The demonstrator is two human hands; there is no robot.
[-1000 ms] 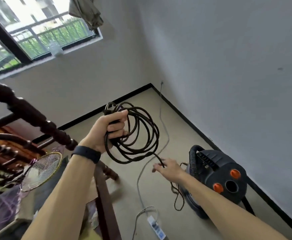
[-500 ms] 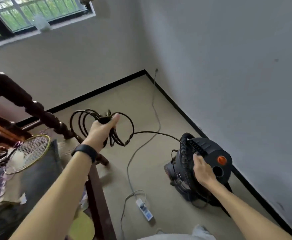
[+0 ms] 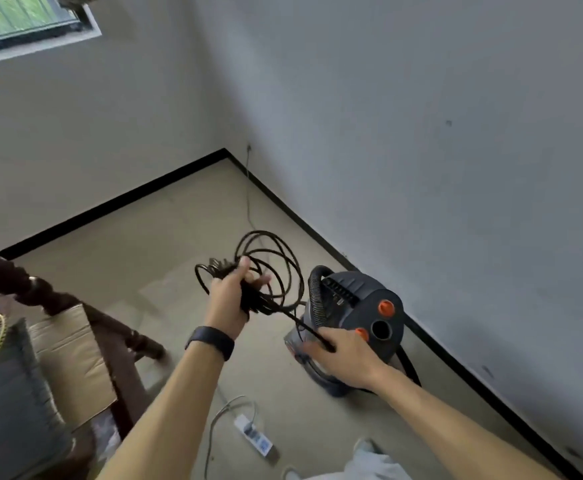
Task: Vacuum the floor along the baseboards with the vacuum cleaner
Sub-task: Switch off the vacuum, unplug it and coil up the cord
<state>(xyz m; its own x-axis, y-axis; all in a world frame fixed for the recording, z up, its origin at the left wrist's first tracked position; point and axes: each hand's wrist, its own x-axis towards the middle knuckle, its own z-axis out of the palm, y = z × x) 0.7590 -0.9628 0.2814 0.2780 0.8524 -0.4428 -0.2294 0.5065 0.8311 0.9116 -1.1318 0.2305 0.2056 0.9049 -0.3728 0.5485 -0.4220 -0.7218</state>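
The left hand grips the coiled cord, fingers curled round the bundle. The right hand pinches its taut strand (likely paying out slack for plugging in). The vacuum cleaner sits on the floor just beside the baseboard. A power strip lies near, and a wooden frame crowds the left.

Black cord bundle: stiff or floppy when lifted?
Likely floppy: the cord loops spread unevenly beyond the left hand, so they may slip apart or tangle. Probably light, since one hand carries the bundle. The strand runs taut to the right hand by the vacuum cleaner, so lifting could tug it.
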